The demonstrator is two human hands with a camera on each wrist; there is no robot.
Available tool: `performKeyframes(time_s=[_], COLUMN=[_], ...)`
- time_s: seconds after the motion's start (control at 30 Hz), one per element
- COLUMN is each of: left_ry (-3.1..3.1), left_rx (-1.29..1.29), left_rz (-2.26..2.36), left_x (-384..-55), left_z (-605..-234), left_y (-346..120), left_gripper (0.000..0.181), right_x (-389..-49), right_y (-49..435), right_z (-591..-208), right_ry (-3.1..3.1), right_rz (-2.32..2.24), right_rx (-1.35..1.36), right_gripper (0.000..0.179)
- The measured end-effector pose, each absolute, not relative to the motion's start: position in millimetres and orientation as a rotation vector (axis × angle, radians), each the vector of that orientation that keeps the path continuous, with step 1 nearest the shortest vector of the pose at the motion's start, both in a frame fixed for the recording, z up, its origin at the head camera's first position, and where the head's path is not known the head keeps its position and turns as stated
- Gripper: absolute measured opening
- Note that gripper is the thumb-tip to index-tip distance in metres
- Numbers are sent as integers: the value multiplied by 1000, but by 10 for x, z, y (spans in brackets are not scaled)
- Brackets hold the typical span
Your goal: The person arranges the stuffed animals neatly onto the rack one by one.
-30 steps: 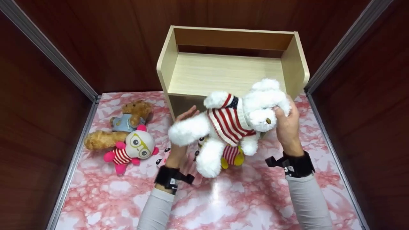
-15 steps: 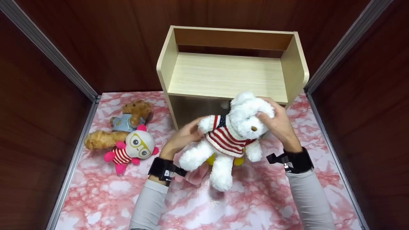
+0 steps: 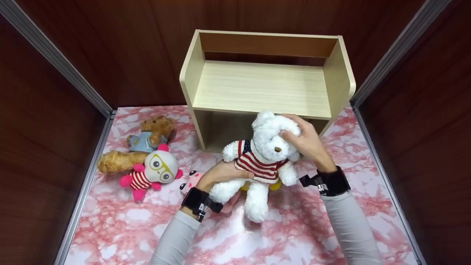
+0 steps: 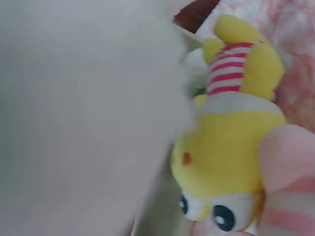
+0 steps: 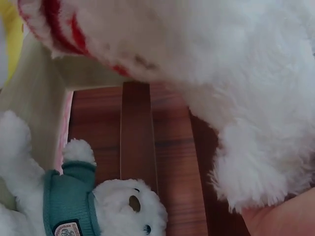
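Note:
A white teddy bear (image 3: 266, 141) in a red-and-white striped sweater is held in front of the shelf unit, head up and slightly tilted. My left hand (image 3: 225, 172) grips its body from the side, the thumb across the sweater and the other fingers hidden behind. The right hand (image 3: 307, 144) grips the head, thumb on the face. Beneath the bear, mostly covered in the head view, lie a yellow plush toy (image 4: 226, 147) in a striped shirt and a pink plush toy (image 3: 192, 180).
The wooden shelf unit (image 3: 261, 86) stands at the back. A white bear in a teal sweater (image 5: 71, 201) appears in the right wrist view. At left lie a pink-and-white panda plush (image 3: 160, 167), a brown bear in blue (image 3: 143, 141) and a brown furry piece (image 3: 119, 162).
The white teddy bear has come down and left from in front of the upper shelf, turning more upright. My left hand has gone from beside its legs to gripping its body.

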State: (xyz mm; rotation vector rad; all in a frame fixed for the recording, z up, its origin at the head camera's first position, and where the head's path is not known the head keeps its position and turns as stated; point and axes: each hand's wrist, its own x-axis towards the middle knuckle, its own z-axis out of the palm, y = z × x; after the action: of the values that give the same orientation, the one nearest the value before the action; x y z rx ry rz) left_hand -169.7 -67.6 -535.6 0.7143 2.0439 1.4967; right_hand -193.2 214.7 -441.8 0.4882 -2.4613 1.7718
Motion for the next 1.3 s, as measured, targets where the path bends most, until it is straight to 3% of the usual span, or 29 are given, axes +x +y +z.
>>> performKeyframes(time_s=[0.17, 0.4, 0.7, 1.03, 1.13, 1.3], left_ry=[2149, 1998, 2009, 1952, 1963, 2027], left_rx=[526, 492, 266, 97, 93, 124], left_rz=[1544, 1773, 1754, 1969, 2038, 2128], left_x=[-1618, -1531, -1418, -1514, -1576, -1708], left_z=[-5441, -5655, -5844, -5878, -5857, -5809], left_y=[-688, -786, -962, -935, -901, -820], left_gripper=[49, 51, 51, 52, 50, 52], right_x=[-1928, -1884, -1711, -1636, -1648, -1687], right_y=[2149, 2264, 2371, 2150, 2026, 1847], right_z=[-4450, -4688, -5179, -5573, -5587, -5596], right_ry=[-2507, -2457, -2494, -2503, -2421, -2296], right_rz=[1765, 1828, 2041, 2206, 2373, 2591], right_rx=[508, 627, 414, 303, 245, 288], right_gripper=[45, 52, 52, 49, 54, 77])
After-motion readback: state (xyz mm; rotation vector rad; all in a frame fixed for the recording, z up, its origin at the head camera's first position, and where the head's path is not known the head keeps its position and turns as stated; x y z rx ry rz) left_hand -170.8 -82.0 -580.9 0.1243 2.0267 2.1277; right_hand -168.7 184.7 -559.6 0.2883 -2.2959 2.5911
